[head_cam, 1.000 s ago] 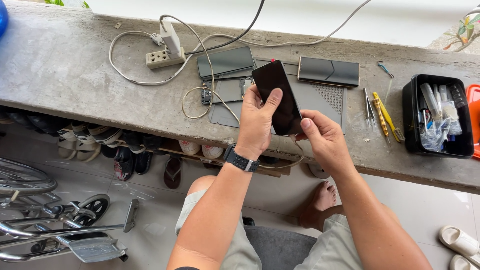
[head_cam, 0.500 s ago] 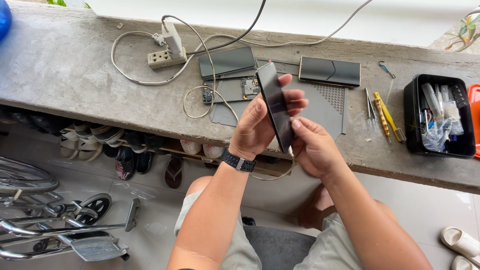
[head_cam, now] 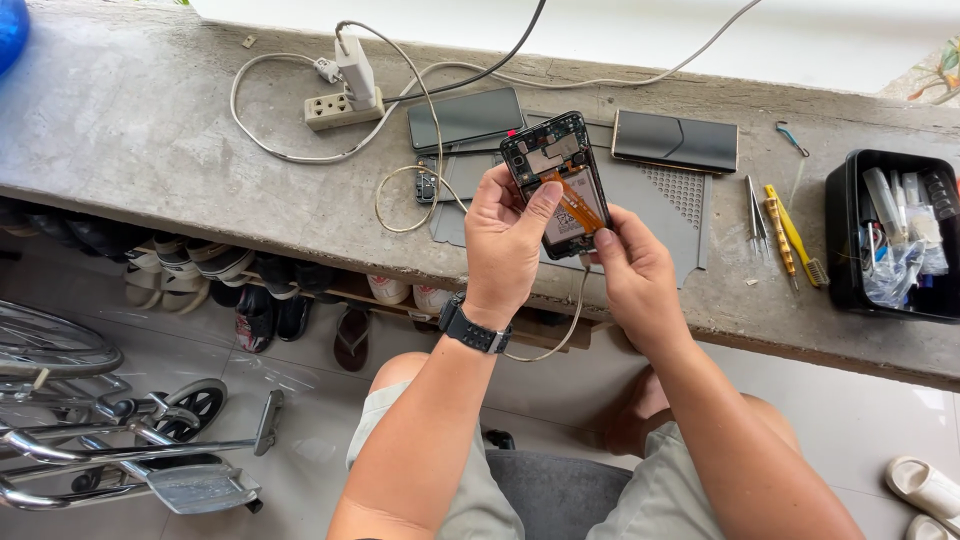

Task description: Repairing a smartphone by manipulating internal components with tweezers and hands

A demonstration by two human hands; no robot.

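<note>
Both hands held one opened phone (head_cam: 560, 185) above the near edge of a concrete ledge (head_cam: 150, 140), its back cover off and an orange flex cable showing inside. The left hand (head_cam: 503, 245) gripped the phone's left side, thumb lying across its lower part. The right hand (head_cam: 632, 270) pinched its lower right corner. A grey mat (head_cam: 680, 215) lay on the ledge under and beyond the phone. Two dark phones lay farther back: one (head_cam: 465, 118) to the left, one (head_cam: 675, 140) to the right. A white power strip (head_cam: 340, 105) sat far left with its cords. Tweezers (head_cam: 757, 210) and a yellow screwdriver (head_cam: 790, 235) lay right of the mat, beside a black tray (head_cam: 845, 240) of parts.
</note>
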